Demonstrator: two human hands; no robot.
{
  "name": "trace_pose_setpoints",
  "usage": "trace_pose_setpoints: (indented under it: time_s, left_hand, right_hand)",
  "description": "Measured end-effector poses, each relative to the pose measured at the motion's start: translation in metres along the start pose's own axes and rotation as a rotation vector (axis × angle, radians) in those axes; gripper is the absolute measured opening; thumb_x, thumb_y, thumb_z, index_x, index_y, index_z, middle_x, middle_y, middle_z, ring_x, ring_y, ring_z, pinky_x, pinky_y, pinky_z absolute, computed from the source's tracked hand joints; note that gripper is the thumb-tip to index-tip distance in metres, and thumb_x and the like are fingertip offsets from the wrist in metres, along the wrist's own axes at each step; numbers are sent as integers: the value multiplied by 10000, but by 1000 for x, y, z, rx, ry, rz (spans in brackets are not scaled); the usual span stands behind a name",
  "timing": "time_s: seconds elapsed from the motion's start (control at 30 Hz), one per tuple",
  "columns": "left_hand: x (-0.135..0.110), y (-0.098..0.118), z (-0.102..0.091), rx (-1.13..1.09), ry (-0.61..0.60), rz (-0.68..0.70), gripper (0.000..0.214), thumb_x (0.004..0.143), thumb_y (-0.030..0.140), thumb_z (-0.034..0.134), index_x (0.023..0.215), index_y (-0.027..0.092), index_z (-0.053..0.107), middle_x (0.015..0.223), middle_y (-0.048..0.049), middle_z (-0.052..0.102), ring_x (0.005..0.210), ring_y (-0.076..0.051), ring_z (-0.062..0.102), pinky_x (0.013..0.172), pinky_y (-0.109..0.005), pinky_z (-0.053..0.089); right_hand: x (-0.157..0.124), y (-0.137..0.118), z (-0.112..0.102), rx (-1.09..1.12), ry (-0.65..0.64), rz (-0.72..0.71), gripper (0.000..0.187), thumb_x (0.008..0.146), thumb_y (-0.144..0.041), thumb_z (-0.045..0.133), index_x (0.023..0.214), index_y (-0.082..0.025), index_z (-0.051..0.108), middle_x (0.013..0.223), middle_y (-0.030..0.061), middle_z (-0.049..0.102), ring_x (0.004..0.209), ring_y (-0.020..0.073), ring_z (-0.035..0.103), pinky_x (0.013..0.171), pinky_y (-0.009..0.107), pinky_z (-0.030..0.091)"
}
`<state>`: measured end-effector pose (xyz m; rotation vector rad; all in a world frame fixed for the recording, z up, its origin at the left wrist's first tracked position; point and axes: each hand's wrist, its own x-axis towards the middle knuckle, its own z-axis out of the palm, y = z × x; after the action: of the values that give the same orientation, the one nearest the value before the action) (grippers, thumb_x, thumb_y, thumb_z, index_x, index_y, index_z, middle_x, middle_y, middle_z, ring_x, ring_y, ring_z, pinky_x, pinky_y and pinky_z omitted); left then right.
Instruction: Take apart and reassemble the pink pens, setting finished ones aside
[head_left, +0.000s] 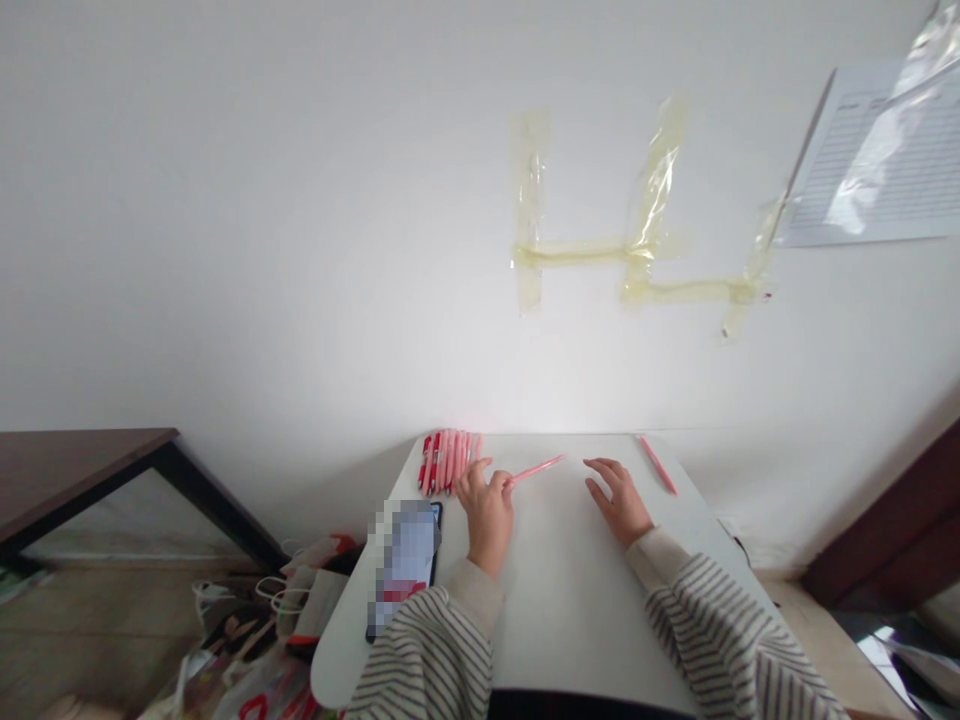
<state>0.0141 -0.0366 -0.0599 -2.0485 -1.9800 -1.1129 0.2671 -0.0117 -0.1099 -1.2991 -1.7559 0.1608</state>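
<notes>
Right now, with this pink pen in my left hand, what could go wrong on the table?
Your left hand is close to the row of red and pink pens, so it might knock them out of line. The phone lies near the left edge of the white table beside your sleeve, which could nudge it. The lone pen near the right edge might roll off if bumped.

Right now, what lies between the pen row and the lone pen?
In the head view, from left to right: the left hand, the held pen, then the right hand.
</notes>
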Motion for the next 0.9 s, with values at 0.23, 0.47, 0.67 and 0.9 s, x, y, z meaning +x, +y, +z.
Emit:
trace_pose_setpoints:
  time_s: [0.23, 0.47, 0.67, 0.9]
  left_hand:
    - [-3, 4, 5, -105, -24, 94, 145, 908, 225, 612, 911, 265, 751, 1283, -65, 554, 1284, -269, 469, 1139, -519, 404]
    - [-5, -1, 11, -135, -30, 130, 125, 897, 231, 646, 909, 281, 761, 1212, -52, 596, 1241, -264, 494, 1133, -498, 402]
    - [-5, -5, 17, -201, -98, 187, 107, 906, 228, 640, 972, 253, 721, 1029, -39, 681, 1066, -235, 558, 993, -439, 429]
    - [-6, -1, 14, -210, -157, 192, 158, 882, 240, 687, 1031, 275, 726, 994, -27, 701, 1026, -233, 553, 969, -413, 396]
  right_hand:
    - [0, -12, 6, -11, -7, -16, 411, 1009, -431, 435, 1355, -296, 608, 1255, 117, 625, 1184, 281, 574, 1062, 513, 501]
    - [-3, 2, 6, -135, -136, -48, 309, 993, -399, 496, 1145, -302, 747, 1047, 83, 732, 1106, 292, 580, 1007, 482, 496]
    - [-2, 3, 6, -88, -114, -84, 312, 993, -440, 515, 1005, -281, 783, 939, 79, 750, 1030, 272, 602, 953, 440, 492]
    - [-2, 5, 4, -32, -78, -67, 321, 987, -478, 528, 998, -283, 784, 910, 69, 751, 1001, 267, 604, 932, 424, 494]
